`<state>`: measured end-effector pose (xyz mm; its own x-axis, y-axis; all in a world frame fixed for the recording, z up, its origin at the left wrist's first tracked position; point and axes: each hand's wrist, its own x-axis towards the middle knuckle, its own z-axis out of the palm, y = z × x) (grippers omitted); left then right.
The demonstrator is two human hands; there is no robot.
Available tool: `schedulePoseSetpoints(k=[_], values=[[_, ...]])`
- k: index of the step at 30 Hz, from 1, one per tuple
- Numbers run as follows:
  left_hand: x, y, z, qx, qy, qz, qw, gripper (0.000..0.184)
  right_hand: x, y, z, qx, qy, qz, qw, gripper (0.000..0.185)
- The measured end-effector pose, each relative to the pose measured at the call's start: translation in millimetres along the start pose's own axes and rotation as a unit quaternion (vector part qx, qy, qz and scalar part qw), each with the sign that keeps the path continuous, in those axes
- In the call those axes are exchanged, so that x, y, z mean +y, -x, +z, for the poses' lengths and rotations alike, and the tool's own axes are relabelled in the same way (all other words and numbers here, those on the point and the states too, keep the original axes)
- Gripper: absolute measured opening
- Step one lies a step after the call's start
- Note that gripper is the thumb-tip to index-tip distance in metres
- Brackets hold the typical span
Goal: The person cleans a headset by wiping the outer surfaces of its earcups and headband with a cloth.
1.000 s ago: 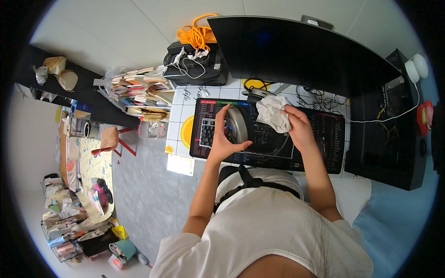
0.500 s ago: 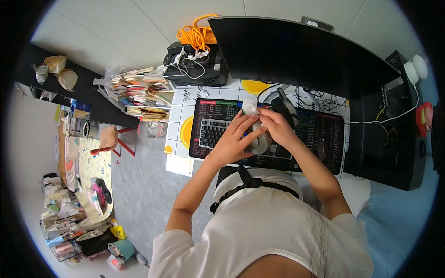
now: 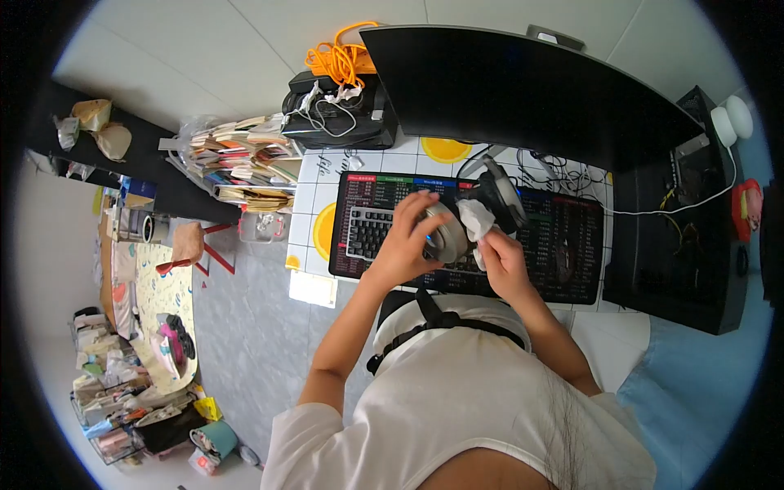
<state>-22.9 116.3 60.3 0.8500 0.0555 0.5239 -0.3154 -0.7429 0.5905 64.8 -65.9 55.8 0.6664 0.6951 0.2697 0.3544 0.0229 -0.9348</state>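
A grey headset with a blue light has one rounded ear cup [image 3: 447, 238] in my left hand [image 3: 406, 247], whose fingers wrap over its left side. Its dark other part [image 3: 500, 194] lies up and to the right, beyond the tissue. My right hand [image 3: 504, 263] pinches a crumpled white tissue [image 3: 476, 219], which touches or nearly touches the cup's right side. Underneath are a black printed desk mat [image 3: 543, 282] and a keyboard [image 3: 367, 233], partly hidden by my left hand.
A wide monitor [image 3: 523, 86] stands behind the mat, with tangled cables [image 3: 557, 167] below it. A black computer case [image 3: 682, 269] is at the right. Orange cable [image 3: 339, 61] and a black bag [image 3: 347, 122] sit at the back left, beside stacked papers [image 3: 245, 155].
The headset has turned and shifted between my hands. My right hand first came left to the cup with the tissue, then moved back down and right. The view has shifted slightly.
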Motion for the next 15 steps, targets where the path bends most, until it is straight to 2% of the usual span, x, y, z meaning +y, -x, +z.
schedulePoseSetpoints(k=[2, 4, 5, 6, 8, 9, 10, 12, 13, 14, 15], values=[[-2, 0, 3, 0.001, -0.005, -0.024, 1.000, 0.093, -2, 11, -1, 0.019, 0.024, -0.025, 0.999, 0.014], [-3, 1, 13, 0.091, 0.056, -0.130, 0.986, 0.098, -4, 23, -1, 0.027, 0.081, 0.063, 0.994, 0.014], [-10, 6, 18, 0.102, 0.065, -0.178, 0.977, 0.103, -3, 28, 4, 0.071, 0.066, 0.051, 0.994, 0.017], [-17, 10, 24, 0.100, 0.066, -0.178, 0.977, 0.103, -2, 31, 5, 0.072, 0.065, 0.052, 0.994, 0.017], [-29, 18, 36, 0.191, 0.240, -0.328, 0.893, 0.105, 0, 36, 7, 0.186, 0.067, 0.004, 0.980, 0.019], [-34, 18, 41, 0.218, 0.293, -0.326, 0.872, 0.103, 5, 45, 3, 0.203, 0.035, 0.069, 0.976, 0.020], [-37, 22, 45, 0.217, 0.293, -0.327, 0.872, 0.103, 12, 46, 1, 0.265, 0.031, 0.065, 0.962, 0.021], [-40, 28, 51, 0.282, 0.501, -0.357, 0.736, 0.097, 24, 48, -6, 0.357, -0.080, 0.124, 0.922, 0.023], [-42, 31, 51, 0.275, 0.532, -0.360, 0.715, 0.075, 25, 48, -12, 0.380, -0.058, 0.104, 0.917, 0.025], [-41, 36, 52, 0.276, 0.532, -0.361, 0.715, 0.075, 29, 53, -18, 0.382, -0.079, 0.154, 0.908, 0.029], [-33, 33, 47, 0.266, 0.576, -0.377, 0.674, 0.070, 33, 55, -20, 0.411, -0.121, 0.143, 0.892, 0.029]])
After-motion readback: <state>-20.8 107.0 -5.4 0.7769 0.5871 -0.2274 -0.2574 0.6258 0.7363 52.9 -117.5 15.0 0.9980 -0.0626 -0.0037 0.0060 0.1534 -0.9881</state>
